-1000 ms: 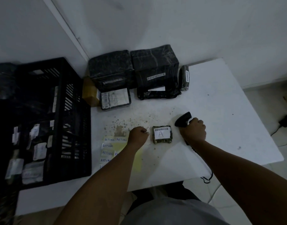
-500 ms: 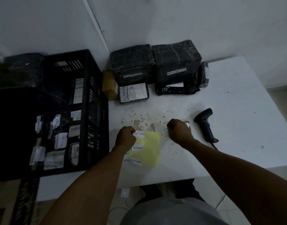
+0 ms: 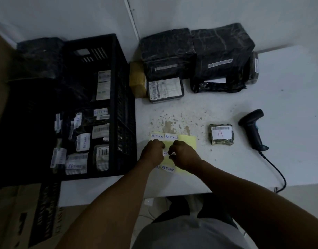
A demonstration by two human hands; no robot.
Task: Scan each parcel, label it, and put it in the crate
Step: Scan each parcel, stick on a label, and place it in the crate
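A RETURN label (image 3: 166, 153) is being pinched by both hands (image 3: 152, 153) (image 3: 184, 155) near the table's front edge; it is best peeled slowly off the yellow sheet (image 3: 188, 141).

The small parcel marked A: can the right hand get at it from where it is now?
Probably yes. The small parcel marked A lies alone on the white table, right of the right hand, with bare tabletop between them. That hand is busy on the yellow label sheet.
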